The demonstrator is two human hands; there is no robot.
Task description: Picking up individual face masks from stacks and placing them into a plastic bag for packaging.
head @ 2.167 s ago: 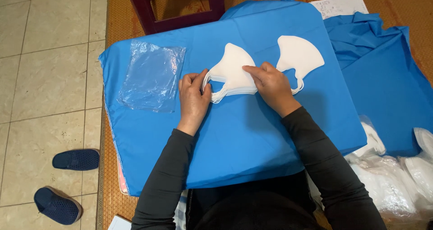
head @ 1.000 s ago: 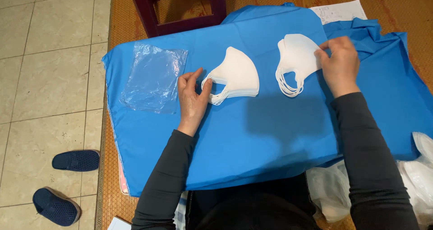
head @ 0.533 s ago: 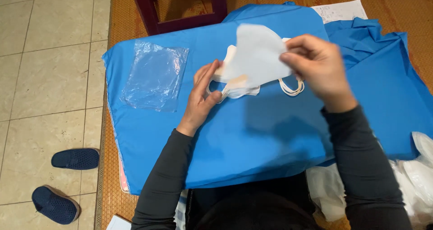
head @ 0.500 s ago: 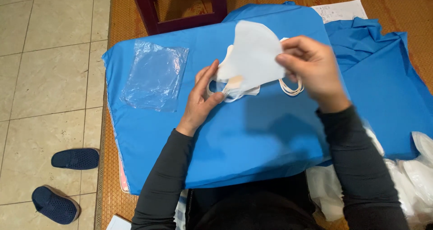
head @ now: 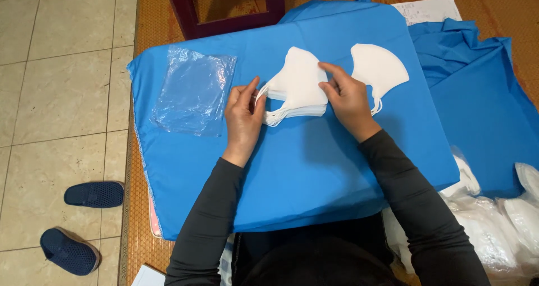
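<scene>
A stack of white face masks (head: 297, 84) lies on a board covered in blue cloth (head: 292, 168). My left hand (head: 244, 112) presses its fingertips on the ear loops at the stack's left edge. My right hand (head: 348, 95) rests on the stack's right edge, fingers flat on the top mask. A second, smaller pile of white masks (head: 379, 70) lies just to the right of my right hand. A clear plastic bag (head: 193, 89) lies flat on the cloth, left of my left hand.
More blue cloth (head: 477, 95) is bunched at the right. White items in plastic (head: 505, 224) sit at the lower right. A dark wooden stool frame (head: 224, 11) stands at the top. Two dark blue slippers (head: 92, 195) lie on the tiled floor at the left.
My right hand took a mask from the right pile, carried it left and laid it on the stack by my left hand. Both hands now rest on that stack.
</scene>
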